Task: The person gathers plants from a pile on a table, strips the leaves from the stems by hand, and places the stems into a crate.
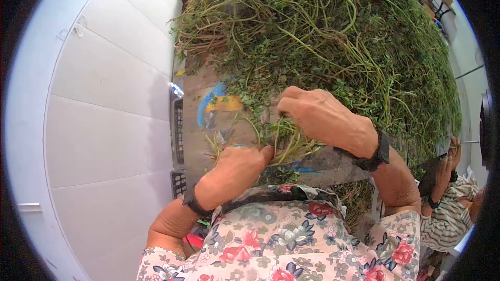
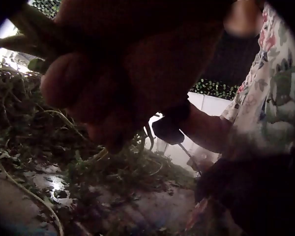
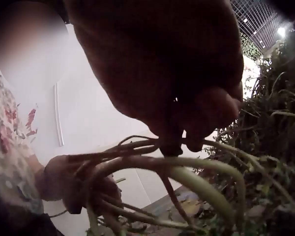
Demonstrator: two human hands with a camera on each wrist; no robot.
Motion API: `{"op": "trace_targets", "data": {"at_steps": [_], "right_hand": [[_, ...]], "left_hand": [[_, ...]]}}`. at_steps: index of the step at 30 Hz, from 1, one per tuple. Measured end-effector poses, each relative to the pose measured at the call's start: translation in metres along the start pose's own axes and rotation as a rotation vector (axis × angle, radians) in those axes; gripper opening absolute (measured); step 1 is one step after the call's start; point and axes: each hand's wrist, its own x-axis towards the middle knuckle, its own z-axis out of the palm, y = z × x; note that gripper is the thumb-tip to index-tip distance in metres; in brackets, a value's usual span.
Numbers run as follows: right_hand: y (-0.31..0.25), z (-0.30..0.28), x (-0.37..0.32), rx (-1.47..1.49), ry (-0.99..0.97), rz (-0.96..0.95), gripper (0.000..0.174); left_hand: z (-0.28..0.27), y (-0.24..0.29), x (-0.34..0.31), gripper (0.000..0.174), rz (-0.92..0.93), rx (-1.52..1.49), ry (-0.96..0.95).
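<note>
In the head view my left hand [image 1: 234, 169] grips a bunch of long green plant stems [image 1: 294, 148] low over the near part of the table [image 1: 194, 148]. Its curled fingers close round them, and stem ends stick out on both sides. My right hand [image 1: 329, 119] is just above and to the right of that bunch, fingers bent downward. The right wrist view shows its thumb and fingertips [image 3: 174, 147] pinching a thin stem of the bunch, with thicker pale stems [image 3: 201, 189] looping below. The left wrist view is dark, with part of the grip hidden by the hand.
A large heap of leafy stems [image 1: 312, 31] covers the far and right parts of the table. Black plastic crates [image 1: 178, 130] stand at the left edge beside a white wall [image 1: 104, 125]. Another person in a striped top [image 1: 448, 224] is at the right.
</note>
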Motion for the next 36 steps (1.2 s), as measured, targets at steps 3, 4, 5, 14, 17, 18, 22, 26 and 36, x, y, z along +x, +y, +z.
{"op": "trace_targets", "data": {"at_steps": [3, 4, 5, 14, 17, 18, 22, 26, 36], "right_hand": [[0.003, -0.001, 0.002, 0.054, 0.151, 0.151, 0.012], [0.009, -0.003, 0.003, 0.099, 0.256, 0.210, 0.011], [0.014, -0.006, 0.004, 0.145, 0.361, 0.270, 0.010], [-0.015, -0.025, -0.014, 0.074, -0.025, 0.076, 0.021], [-0.018, -0.022, -0.011, -0.153, -0.106, -0.008, 0.016], [-0.013, -0.023, -0.011, -0.177, -0.083, -0.046, 0.010], [0.009, -0.031, -0.023, -0.216, 0.003, -0.009, 0.006], [0.016, -0.035, -0.037, -0.219, -0.004, 0.033, 0.014], [0.043, -0.018, -0.045, -0.371, 0.125, 0.190, 0.008]], "left_hand": [[0.000, -0.006, -0.003, 0.016, -0.061, -0.068, 0.074], [0.000, -0.007, -0.004, 0.017, -0.078, -0.070, 0.073], [-0.002, -0.008, -0.004, 0.017, -0.094, -0.073, 0.073], [0.002, -0.008, 0.001, 0.021, -0.073, -0.072, 0.030], [-0.002, -0.004, 0.004, 0.024, -0.072, -0.050, -0.004], [-0.004, -0.002, 0.004, 0.024, -0.078, -0.041, -0.015], [-0.007, -0.009, -0.004, 0.025, -0.125, -0.102, 0.043], [-0.008, -0.019, -0.012, 0.025, -0.188, -0.129, 0.061], [-0.003, -0.016, -0.015, 0.016, -0.170, -0.268, 0.126]]}}
